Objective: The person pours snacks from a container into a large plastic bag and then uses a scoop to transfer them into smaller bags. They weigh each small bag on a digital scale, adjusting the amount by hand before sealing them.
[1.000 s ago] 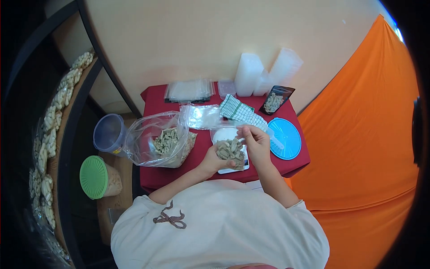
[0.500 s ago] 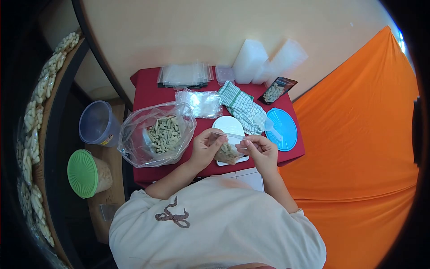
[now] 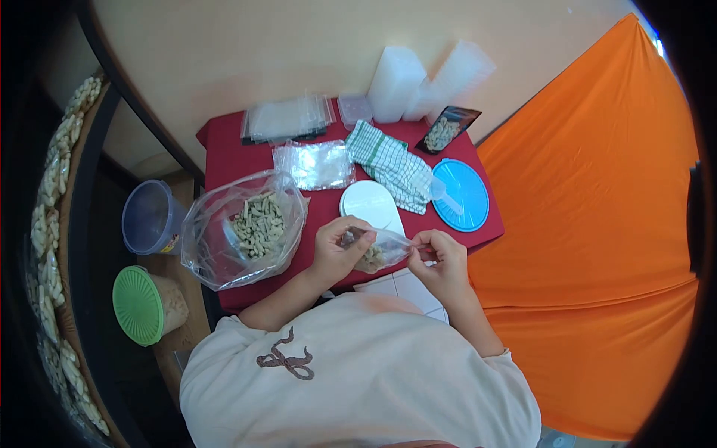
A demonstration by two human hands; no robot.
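Between my hands is a small clear plastic bag [image 3: 390,245] with some greenish snack sticks in its lower part. My left hand [image 3: 342,246] pinches the bag's left side near the top. At the right, my right hand [image 3: 439,257] grips the other upper corner with thumb and fingers. The bag is held in front of my shirt, just over the near end of a white kitchen scale [image 3: 371,203]. To the left stands a large open clear bag [image 3: 200,243] holding a heap of the same greenish sticks [image 3: 260,225].
On the red-covered table [image 3: 237,153] lie stacked clear bags [image 3: 317,164], a checked cloth [image 3: 388,168], a blue lid [image 3: 461,196] with a clear scoop, and a black printed pouch [image 3: 448,131]. White containers [image 3: 396,86] stand behind. A green-lidded tub [image 3: 139,306] and a purple tub [image 3: 153,216] are left.
The small bag's top was stretched flat between my hands; now it is tilted and its right corner is drawn out. My right hand has moved slightly away and down. The view has shifted.
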